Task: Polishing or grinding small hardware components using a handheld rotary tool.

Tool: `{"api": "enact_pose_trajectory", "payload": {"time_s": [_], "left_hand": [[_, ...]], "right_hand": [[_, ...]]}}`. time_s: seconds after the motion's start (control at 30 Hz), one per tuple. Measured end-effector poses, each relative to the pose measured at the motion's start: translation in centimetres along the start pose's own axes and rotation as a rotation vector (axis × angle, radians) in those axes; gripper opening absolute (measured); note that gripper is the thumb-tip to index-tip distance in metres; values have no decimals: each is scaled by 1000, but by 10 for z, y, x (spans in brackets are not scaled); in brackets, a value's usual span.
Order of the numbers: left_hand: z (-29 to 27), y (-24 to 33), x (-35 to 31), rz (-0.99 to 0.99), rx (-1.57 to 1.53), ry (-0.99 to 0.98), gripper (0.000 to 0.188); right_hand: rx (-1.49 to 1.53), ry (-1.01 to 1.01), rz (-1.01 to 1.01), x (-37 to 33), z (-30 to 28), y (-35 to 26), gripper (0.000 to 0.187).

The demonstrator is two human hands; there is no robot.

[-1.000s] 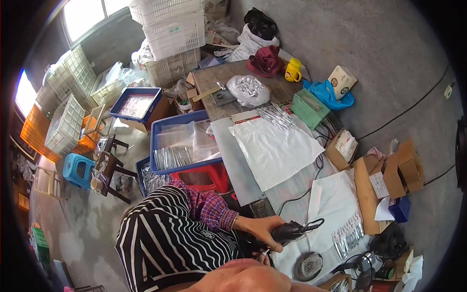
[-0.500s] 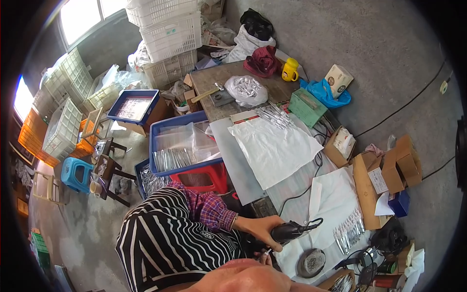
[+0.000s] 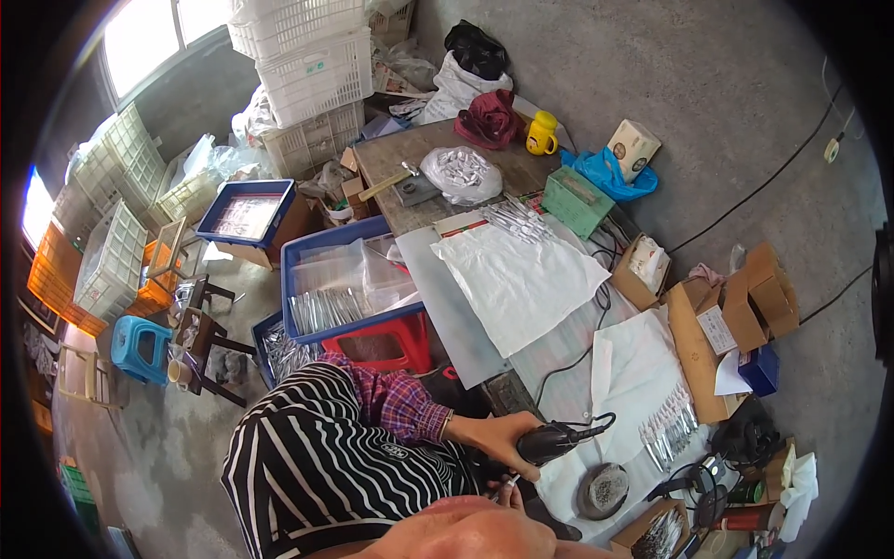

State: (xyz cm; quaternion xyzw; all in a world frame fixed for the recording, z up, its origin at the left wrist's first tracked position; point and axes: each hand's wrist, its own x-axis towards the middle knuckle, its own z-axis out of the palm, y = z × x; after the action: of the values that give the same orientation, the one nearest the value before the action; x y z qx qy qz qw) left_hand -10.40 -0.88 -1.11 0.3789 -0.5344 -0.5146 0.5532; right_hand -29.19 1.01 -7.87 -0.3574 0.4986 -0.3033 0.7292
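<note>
My left hand (image 3: 494, 441), its plaid sleeve reaching in from the left, is wrapped round a black corded hand-held power tool (image 3: 548, 444). The tool's cord end points right, over the white cloth (image 3: 622, 368). Just below, partly hidden by the tool and the lower edge of my view, my right hand (image 3: 511, 494) has its fingers pinched on a thin light-coloured piece (image 3: 508, 484). To the right of both hands sits a round grey stone-like block (image 3: 603, 491). Slim silver pieces (image 3: 668, 430) lie in a row on the cloth.
A blue tray (image 3: 354, 270) of slim silver pieces rests above a red stool (image 3: 391, 347). A second white cloth (image 3: 517, 279), a green metal box (image 3: 579, 197) and a filled plastic bag (image 3: 461, 174) are farther up the table. Cardboard boxes (image 3: 722, 326) line the right edge.
The view has tilted a little, so the table and trays appear slightly shifted to the left. Both hands keep the same grips, with the tool almost where it was.
</note>
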Motion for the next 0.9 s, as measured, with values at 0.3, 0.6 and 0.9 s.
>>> {"api": "enact_pose_trajectory", "payload": {"time_s": [0.3, 0.6, 0.9], "left_hand": [[10, 5, 2, -166, -79, -78, 30], [8, 25, 39, -391, 162, -45, 28], [55, 18, 78, -435, 234, -239, 22]], "right_hand": [[-58, 62, -64, -9, -19, 15, 25], [131, 32, -64, 15, -25, -4, 25], [398, 74, -135, -2, -49, -9, 30]]}}
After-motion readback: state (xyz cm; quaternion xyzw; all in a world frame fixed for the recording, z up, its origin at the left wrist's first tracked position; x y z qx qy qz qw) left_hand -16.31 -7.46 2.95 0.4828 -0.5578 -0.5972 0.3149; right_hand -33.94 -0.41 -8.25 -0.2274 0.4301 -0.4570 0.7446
